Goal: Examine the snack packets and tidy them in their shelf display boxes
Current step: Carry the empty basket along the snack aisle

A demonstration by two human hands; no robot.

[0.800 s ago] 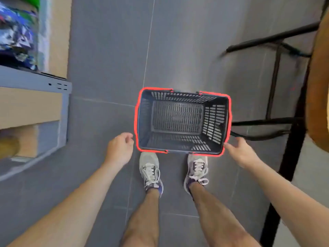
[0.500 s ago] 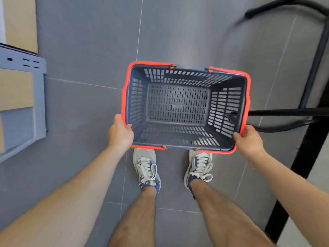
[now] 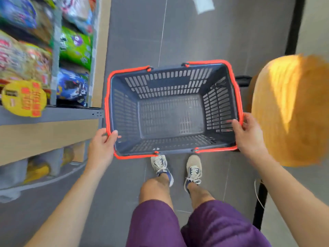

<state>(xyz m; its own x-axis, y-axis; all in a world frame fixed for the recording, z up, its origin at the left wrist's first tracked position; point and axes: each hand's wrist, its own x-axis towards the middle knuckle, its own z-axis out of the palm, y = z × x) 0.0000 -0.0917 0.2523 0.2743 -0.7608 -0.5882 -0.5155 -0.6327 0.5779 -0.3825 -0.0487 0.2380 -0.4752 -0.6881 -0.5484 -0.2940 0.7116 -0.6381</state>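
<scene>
Head view: our left hand and right hand grip the empty basket; snack packets seem untouched, tidying unstarted.

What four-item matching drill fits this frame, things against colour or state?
Things:
1. basket
2. shorts
3. round tag
4. left hand

Colour or state:
a. purple
b. yellow, at the shelf edge
c. grey with an orange-red rim, nothing inside
d. grips the basket's near-left corner

Pairs: 1-c, 2-a, 3-b, 4-d
</scene>
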